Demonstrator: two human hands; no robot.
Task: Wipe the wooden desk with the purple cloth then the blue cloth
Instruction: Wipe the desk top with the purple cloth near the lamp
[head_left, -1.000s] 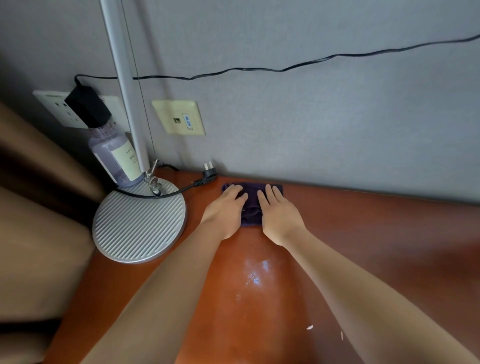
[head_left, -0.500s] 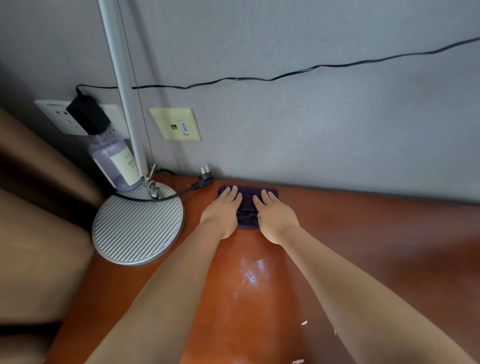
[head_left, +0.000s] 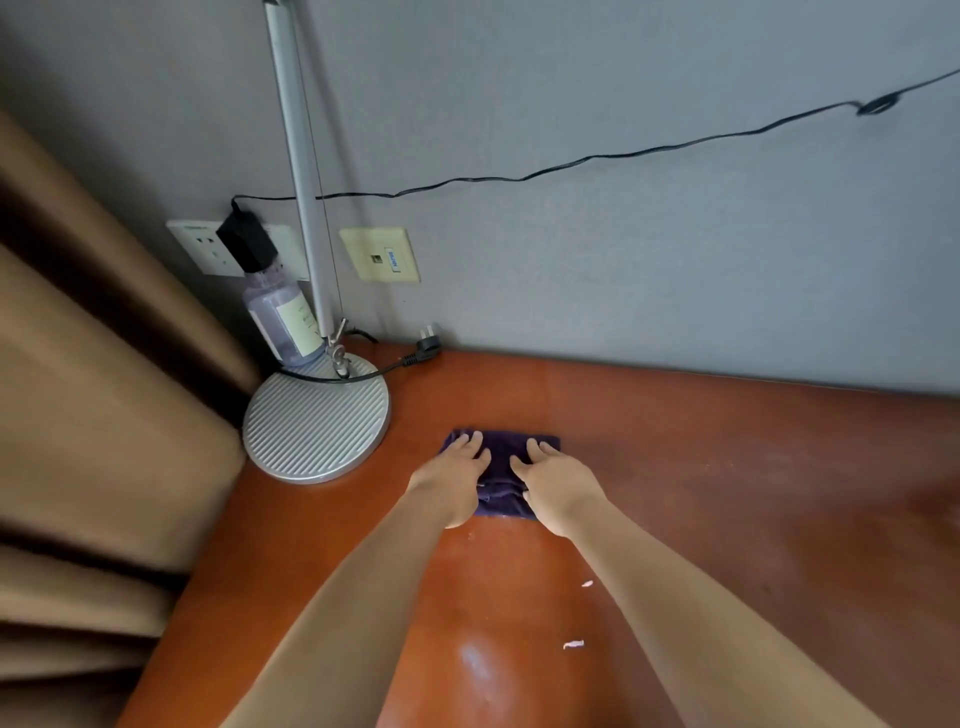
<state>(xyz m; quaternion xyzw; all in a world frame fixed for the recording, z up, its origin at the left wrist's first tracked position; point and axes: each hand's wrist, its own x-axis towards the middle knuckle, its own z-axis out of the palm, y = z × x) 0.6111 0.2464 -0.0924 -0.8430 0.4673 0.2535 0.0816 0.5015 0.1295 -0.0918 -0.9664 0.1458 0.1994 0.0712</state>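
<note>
Head view, what's under the palms?
— Both flat on the purple cloth (head_left: 497, 470), which lies on the wooden desk (head_left: 727, 467) a little out from its back edge, right of the lamp base (head_left: 317, 423) at the back-left corner.
— Fingers?
— Left hand (head_left: 451, 480) and right hand (head_left: 556, 483) lie side by side, fingers straight, close together, pressing the cloth down, not curled round it.
— Anything else?
— A bottle (head_left: 283, 322) behind the lamp base, and a loose plug (head_left: 428, 343) at the back edge.
</note>
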